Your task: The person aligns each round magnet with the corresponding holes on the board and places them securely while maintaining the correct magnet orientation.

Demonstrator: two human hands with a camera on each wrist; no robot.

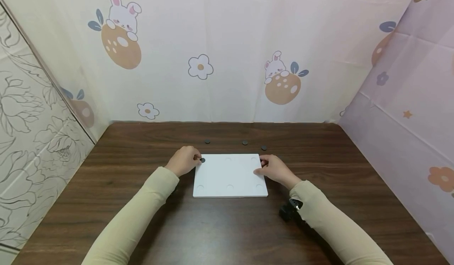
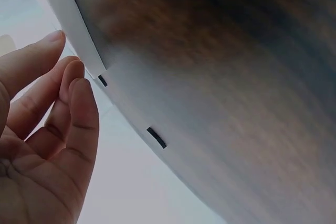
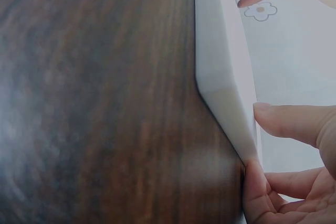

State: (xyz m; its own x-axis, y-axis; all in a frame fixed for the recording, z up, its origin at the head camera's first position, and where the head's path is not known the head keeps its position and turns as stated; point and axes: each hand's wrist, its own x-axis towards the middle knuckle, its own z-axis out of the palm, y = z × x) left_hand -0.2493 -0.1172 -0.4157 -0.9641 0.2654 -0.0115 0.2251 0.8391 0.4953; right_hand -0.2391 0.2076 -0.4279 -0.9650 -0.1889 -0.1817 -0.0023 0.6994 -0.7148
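Note:
A white rectangular board (image 1: 230, 176) with shallow round recesses lies flat on the table. One small black disc (image 1: 203, 160) sits at its far left corner, over the recess there. My left hand (image 1: 184, 160) is beside that corner, fingertips right at the disc. In the left wrist view, the bent fingers (image 2: 79, 98) and thumb are apart, nothing showing between them. With my right hand (image 1: 276, 170) I grip the board's right edge, thumb on top and fingers against the side. The right wrist view shows the thumb (image 3: 283, 121) over the board's edge.
Beyond the board, three more black discs lie on the dark wooden table (image 1: 227, 229): a left one (image 1: 207, 141), a middle one (image 1: 244, 142) and a right one (image 1: 264, 148). A patterned cloth (image 1: 234, 87) hangs behind the table's far edge.

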